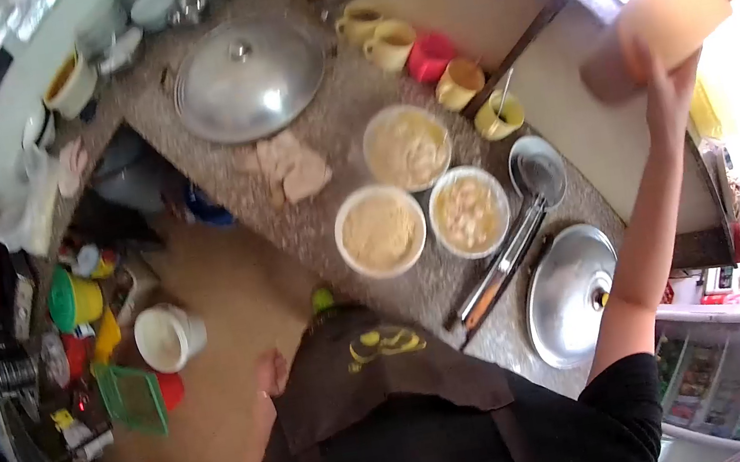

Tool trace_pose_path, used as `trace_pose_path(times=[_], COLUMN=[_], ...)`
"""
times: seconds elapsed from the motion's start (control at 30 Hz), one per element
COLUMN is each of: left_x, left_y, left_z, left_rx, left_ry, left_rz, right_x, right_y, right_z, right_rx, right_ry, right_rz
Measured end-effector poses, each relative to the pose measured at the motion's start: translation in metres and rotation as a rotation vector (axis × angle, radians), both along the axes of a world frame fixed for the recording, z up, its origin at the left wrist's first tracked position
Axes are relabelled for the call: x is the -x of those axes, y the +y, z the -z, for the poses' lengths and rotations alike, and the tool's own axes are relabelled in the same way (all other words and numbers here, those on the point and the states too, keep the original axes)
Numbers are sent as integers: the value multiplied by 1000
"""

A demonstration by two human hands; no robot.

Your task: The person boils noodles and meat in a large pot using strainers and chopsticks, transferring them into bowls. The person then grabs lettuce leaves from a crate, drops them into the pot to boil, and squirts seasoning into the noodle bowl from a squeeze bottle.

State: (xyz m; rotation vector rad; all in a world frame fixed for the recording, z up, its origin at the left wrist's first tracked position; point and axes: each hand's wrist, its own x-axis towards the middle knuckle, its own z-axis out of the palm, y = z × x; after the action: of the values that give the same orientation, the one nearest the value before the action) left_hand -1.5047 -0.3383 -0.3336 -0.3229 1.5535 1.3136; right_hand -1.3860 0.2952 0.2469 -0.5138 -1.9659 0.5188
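Observation:
My right hand [668,81] is raised at the upper right, its fingers closed on an orange container [680,3] that is smeared by motion. Low beside the apron hangs my left hand [272,372], over the floor and apart from any object; its fingers are too blurred to make out. On the counter in front of me stand three round tubs: one of pale yellowish food [380,232], one of whitish chunks in liquid [470,213], and one of creamy food [407,147]. Ladles and strainers [537,175] with long handles lie to their right.
A large lidded pan [249,77] and a crumpled cloth [291,166] occupy the counter's left side. Several mugs [390,44] line the wall. Near the right edge lies a metal lid [571,296]. On the floor stand a white bucket [166,338] and a green basket [132,400].

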Motion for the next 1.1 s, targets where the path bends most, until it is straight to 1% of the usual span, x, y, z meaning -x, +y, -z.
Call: trace_pose_path(times=[0.03, 0.07, 0.1, 0.13, 0.17, 0.2, 0.23, 0.27, 0.3, 0.37, 0.4, 0.5, 0.57, 0.63, 0.7, 0.73, 0.8, 0.83, 0.9, 0.97, 1.03, 1.1], left_x=[0, 14, 24, 26, 34, 45, 54, 60, 68, 78, 82, 89, 85, 82, 76, 73, 70, 72, 74, 72, 67, 65], left_y=[2, 2, -2, 5, 19, 24, 28, 29, 30, 26, 26, 20, 17, 1, -19, -27, -43, -51, -67, -77, -76, -69], left_z=[-16, 6, 31, 23, 8, 6, 6, 7, 14, 30, 28, 11, -8, 8, 30, 40, 52, 56, 68, 86, 86, 81], left_rx=[110, 88, 69, 105, 135, 134, 122, 110, 105, 82, 77, 42, 35, 33, 31, 34, 32, 39, 43, 74, 79, 84], left_ry=[220, 38, -142, -126, -104, -117, -68, -19, -29, -26, -29, 12, 23, 7, -9, -29, -57, -55, -55, -149, -111, -73], left_rz=[136, 22, -94, -102, -107, -107, -67, -27, -24, -41, -40, -47, -77, -96, -114, -142, -173, -143, -116, -125, -141, -158], right_x=[-13, -19, -3, -25, -39, -52, -58, -70, -74, -75, -74, -65, -60, -60, -63, -64, -65, -63, -58, -54, -50, -45], right_y=[-29, -68, -127, -137, -151, -158, -171, -179, -187, -202, -205, -208, -208, -215, -220, -220, -220, -221, -224, -226, -227, -226], right_z=[20, 46, 59, 99, 132, 160, 177, 205, 225, 252, 260, 274, 276, 271, 256, 257, 259, 259, 258, 259, 261, 263], right_rx=[-3, 40, 307, 355, 554, 488, 438, 276, 210, 85, 81, -9, -22, -31, 20, 12, -22, -27, -20, -63, -106, -128], right_ry=[-246, -412, -497, -683, -868, -1032, -1271, -1336, -1448, -1511, -1514, -1521, -1538, -1526, -1630, -1633, -1592, -1594, -1686, -1689, -1691, -1644], right_rz=[-62, -19, -2, -24, 4, -50, -20, -23, -7, 13, 17, 43, 165, 170, 95, 95, 219, 217, 164, 184, 204, 276])
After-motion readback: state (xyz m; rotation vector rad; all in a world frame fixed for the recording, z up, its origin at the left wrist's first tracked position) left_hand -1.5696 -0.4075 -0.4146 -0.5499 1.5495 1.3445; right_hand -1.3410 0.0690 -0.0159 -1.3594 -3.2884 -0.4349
